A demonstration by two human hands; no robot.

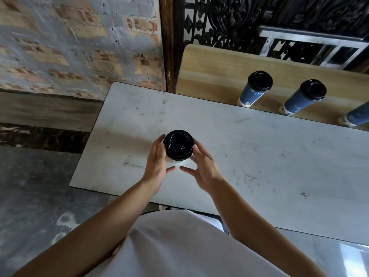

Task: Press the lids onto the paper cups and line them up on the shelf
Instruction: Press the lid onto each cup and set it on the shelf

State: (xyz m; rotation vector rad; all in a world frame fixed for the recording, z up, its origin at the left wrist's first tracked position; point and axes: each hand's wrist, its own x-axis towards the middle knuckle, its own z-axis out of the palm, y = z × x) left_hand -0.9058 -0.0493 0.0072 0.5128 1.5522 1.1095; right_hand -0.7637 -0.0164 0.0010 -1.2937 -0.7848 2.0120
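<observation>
Fingers (159,142) of the left hand (154,166) curl against the left rim of a black lid (178,144), while the right hand (201,168) meets its right rim, both hands loosely spread and cupped around the cup rather than clenched. The thumbs point toward each other below the cup, apart and not touching. Whether the fingertips grip the cup wall or only rest on the lid's edge cannot be told from above.

The lid sits flat on a paper cup (177,161), of which only a pale sliver shows beneath the rim. The lid is round, glossy, with a raised sip flap and embossed marks. The cup stands upright on a scuffed white table (259,156), near its left end.

Beyond the table's far edge runs a light wooden shelf (209,72). Two blue cups with black lids stand on it in a row, a first lidded cup (254,89) and a second lidded cup (304,96) to its right, well apart. A third blue cup (357,116) is cut off by the frame's right edge.

A whitewashed brick wall (79,43) fills the upper left; black ornamental ironwork (229,19) rises behind the shelf. The person wears a white shirt (179,246); the floor (30,196) is grey.
</observation>
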